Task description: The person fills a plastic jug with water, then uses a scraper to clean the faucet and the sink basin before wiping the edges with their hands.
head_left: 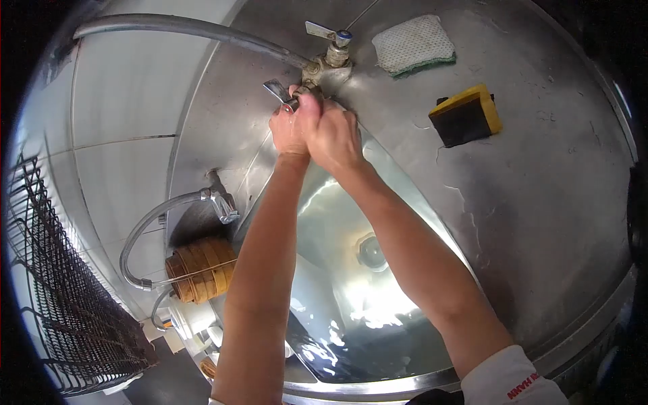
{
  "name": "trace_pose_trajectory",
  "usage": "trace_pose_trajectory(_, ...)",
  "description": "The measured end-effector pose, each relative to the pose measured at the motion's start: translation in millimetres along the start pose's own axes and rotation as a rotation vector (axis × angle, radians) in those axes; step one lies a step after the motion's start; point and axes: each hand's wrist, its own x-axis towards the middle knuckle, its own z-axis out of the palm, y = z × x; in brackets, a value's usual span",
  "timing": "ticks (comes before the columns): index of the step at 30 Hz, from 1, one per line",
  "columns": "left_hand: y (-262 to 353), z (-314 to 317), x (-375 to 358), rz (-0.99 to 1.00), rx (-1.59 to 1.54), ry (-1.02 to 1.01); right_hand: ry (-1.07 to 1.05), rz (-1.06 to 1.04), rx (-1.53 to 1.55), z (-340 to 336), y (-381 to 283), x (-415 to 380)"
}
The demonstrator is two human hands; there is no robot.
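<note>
Tap [334, 73] directly ahead of & partly under both hands, at head of sink [324, 226]. L hand [289, 135] & R hand [335, 138] pressed tog., fingers curled closed round tap's near end; R thumb crosses toward L. Exact fingertip hold: can't tell, hidden by knuckles. Handling (judged): solid metal, stiff, no give; likely heavy & fixed at base, so hands would slide on it rather than shift it. Skin looks wet, so prob. slippery, esp. the smooth parts. Not fragile as a whole; flat levers prob. the weak bits if wrenched sideways. Best hold: thick valve body where hands are now; for turning, flat of near lever [277, 89], just beyond L hand. Orientation: valve body's long axis runs diag., from far valve (blue cap, ahead & slightly R of hands) back to near valve (red mark) at L thumb side. Near lever points ahead-L, away from wrists; far lever [319, 30] points L, well past fingertips. Long spout [202, 28] leaves body ahead of hands, runs off L toward tiled wall, approx. crosswise to forearms. Sponge [415, 44] ahead-R of R hand; yellow-black block [466, 118] R of R hand, apart.
</note>
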Motion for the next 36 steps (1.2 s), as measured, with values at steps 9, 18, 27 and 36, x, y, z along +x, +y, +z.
trace_pose_trajectory(9,3,-8,-9,0.214,0.039,0.008,-0.063,-0.094,0.202,-8,-2,-2)
trace_pose_trajectory(18,6,-9,-11,0.186,0.04,0.017,-0.095,0.029,0.068,-14,-13,-3)
trace_pose_trajectory(27,-6,-2,-3,0.273,-0.034,0.009,-0.15,0.006,0.048,-13,-8,0)
trace_pose_trajectory(36,-5,-4,-4,0.232,-0.029,-0.031,-0.056,0.103,0.06,-9,-18,-1)
